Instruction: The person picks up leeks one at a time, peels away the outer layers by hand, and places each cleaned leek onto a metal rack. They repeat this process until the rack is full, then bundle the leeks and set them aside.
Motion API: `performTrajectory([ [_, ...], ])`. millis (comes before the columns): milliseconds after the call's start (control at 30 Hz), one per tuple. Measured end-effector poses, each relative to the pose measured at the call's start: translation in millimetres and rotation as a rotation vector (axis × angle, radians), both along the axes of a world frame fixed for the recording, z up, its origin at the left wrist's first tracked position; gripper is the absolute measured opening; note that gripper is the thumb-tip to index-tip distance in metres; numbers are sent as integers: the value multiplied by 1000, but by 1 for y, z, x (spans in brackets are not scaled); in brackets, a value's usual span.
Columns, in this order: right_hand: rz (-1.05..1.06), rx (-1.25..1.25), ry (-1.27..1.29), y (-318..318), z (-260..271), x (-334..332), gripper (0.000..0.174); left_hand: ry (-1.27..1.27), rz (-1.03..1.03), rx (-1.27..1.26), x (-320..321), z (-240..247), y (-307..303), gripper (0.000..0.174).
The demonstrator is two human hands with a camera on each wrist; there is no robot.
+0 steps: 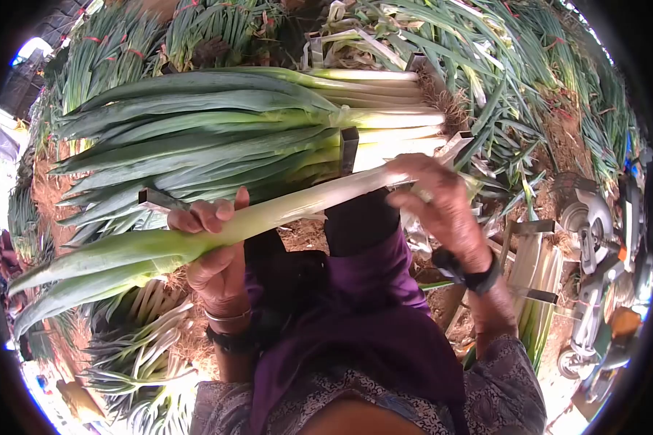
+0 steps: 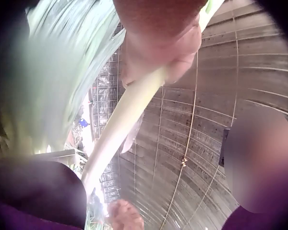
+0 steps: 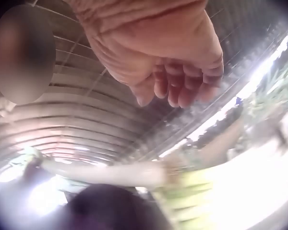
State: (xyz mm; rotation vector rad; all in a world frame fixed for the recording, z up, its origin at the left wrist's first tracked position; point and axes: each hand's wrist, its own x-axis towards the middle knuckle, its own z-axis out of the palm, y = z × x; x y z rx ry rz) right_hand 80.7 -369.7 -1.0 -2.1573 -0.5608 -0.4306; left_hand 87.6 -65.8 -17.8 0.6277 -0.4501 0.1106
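Observation:
A thick leek (image 1: 297, 206) lies slanted across the front of the person's lap in the head view, green leaves to the left and white shaft to the right. The left hand (image 1: 221, 277) grips it where the leaves meet the shaft. By the white root end is the right hand (image 1: 442, 210), its fingers loosely bent. In the right wrist view this hand (image 3: 153, 52) holds nothing, and the leek's shaft (image 3: 115, 175) shows apart from it. Just beyond the hands, a pile of leeks (image 1: 196, 141) lies between metal posts (image 1: 349, 148), roots to the right.
Tied leek bundles (image 1: 116, 54) stand at the back left. Loose leaves (image 1: 500, 94) heap up at the back right. Smaller leeks (image 1: 145, 355) lie on the ground at lower left. A metal rack (image 1: 535, 296) holding stalks and some machinery (image 1: 588, 225) stand to the right.

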Motion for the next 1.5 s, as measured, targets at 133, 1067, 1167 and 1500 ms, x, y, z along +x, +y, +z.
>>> performTrajectory([
  [133, 84, -77, -158, 58, -1, 1, 41, 22, 37, 18, -4, 2, -4, 50],
  [1067, -553, -515, 70, -48, -39, -46, 54, 197, 131, 1, -13, 1, -6, 37],
  [1167, -394, -406, -168, 8, -22, -41, 57, 168, 90, 2, -15, 8, -12, 39],
  [1500, -25, -169, -128, 68, -19, -31, 50, 35, -53, 172, -32, 11, -11, 50],
])
